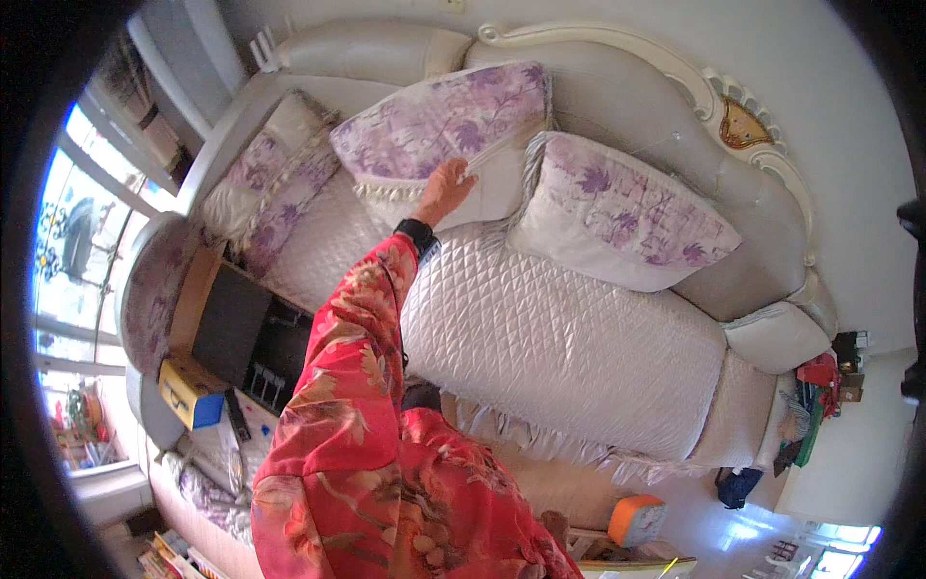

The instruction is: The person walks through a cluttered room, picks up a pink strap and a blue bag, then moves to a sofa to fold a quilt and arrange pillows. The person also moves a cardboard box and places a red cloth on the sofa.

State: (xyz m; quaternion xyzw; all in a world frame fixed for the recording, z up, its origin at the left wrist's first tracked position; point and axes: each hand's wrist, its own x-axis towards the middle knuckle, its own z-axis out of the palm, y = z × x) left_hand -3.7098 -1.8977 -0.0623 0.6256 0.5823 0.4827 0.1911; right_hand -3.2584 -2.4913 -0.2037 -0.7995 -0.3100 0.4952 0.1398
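My left hand (447,189), with a dark watch on the wrist, reaches over the sofa and pinches the corded edge of a purple floral cushion (463,116). White pompoms trim the cushion's lower left edge. Right of it, a second floral cushion (629,210) with a rope-like corded edge leans against the grey backrest (622,94). A white quilted cover (557,326) lies over the seat. My right hand is out of view.
More floral cushions (271,174) lie at the sofa's left end. A yellow and blue box (192,394) stands beside an opened dark compartment (239,326). A small white cushion (778,336) is at the right end. An orange object (636,520) stands near the floor.
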